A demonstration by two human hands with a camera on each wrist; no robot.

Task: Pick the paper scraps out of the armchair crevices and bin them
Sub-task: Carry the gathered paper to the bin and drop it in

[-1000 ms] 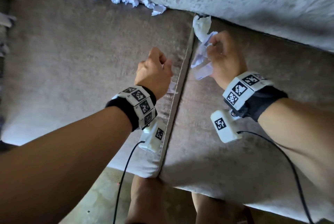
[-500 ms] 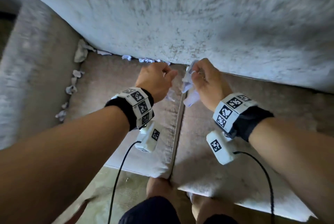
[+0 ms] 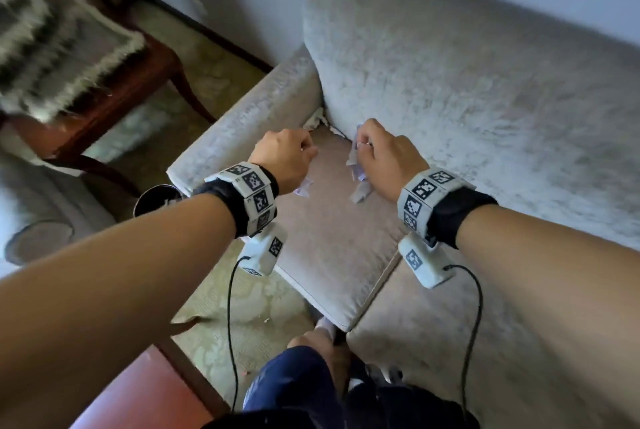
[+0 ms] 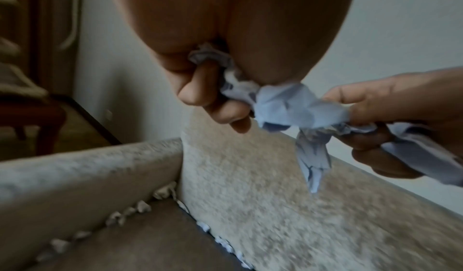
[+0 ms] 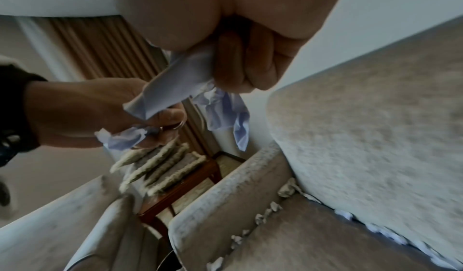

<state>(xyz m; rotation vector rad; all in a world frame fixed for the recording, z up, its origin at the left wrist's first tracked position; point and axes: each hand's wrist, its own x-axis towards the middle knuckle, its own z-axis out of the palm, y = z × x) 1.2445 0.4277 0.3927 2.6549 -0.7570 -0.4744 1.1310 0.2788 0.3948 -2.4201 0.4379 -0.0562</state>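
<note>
Both fists are full over the seat cushion (image 3: 332, 238): left hand (image 3: 287, 158) and right hand (image 3: 384, 158) each clutch crumpled paper scraps (image 3: 358, 182). Loose tails dangle; one could slip free toward the armrest crevice (image 4: 105, 221), where more scraps wait.

Both hands hang close together above the seat cushion (image 3: 332, 241), the left hand (image 3: 284, 158) and right hand (image 3: 384, 158) each gripping crumpled paper (image 4: 283, 105), with open air beneath them down to the cushion. Toward the armrest (image 3: 242, 123) the way is walled by its inner face and the backrest (image 3: 467, 89); scraps (image 5: 268, 212) line both crevices where they meet the cushion. Beyond the armrest lies bare floor (image 3: 207, 71), hemmed by a wooden chair (image 3: 114, 82).
</note>
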